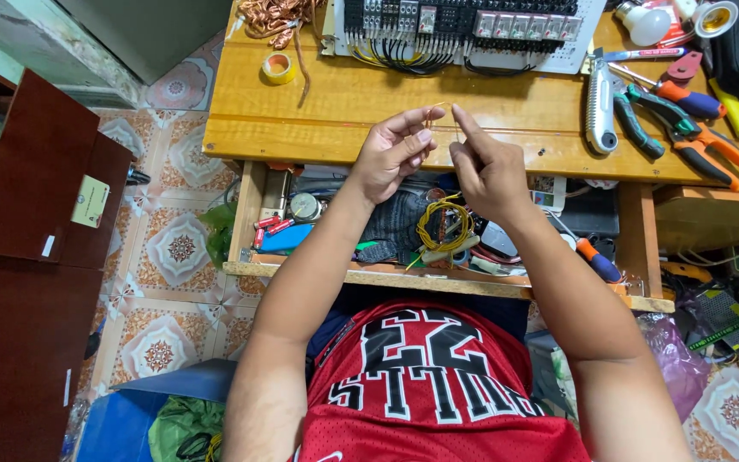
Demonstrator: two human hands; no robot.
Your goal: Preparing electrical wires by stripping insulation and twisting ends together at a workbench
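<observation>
Left hand (pixel 393 152) and right hand (pixel 482 164) pinch a thin yellow wire (pixel 443 107) between fingertips; keep it taut, clear of the coil (pixel 443 224) at six o'clock

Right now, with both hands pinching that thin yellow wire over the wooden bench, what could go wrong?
1. The thin yellow wire is held only at the tips of the left hand and right hand; it could slip and drop into the cluttered open drawer.
2. It might then tangle with the coil of yellow wire directly below.
3. The grey utility knife and orange-handled pliers lie close to the right forearm; a careless reach might knock them.
</observation>
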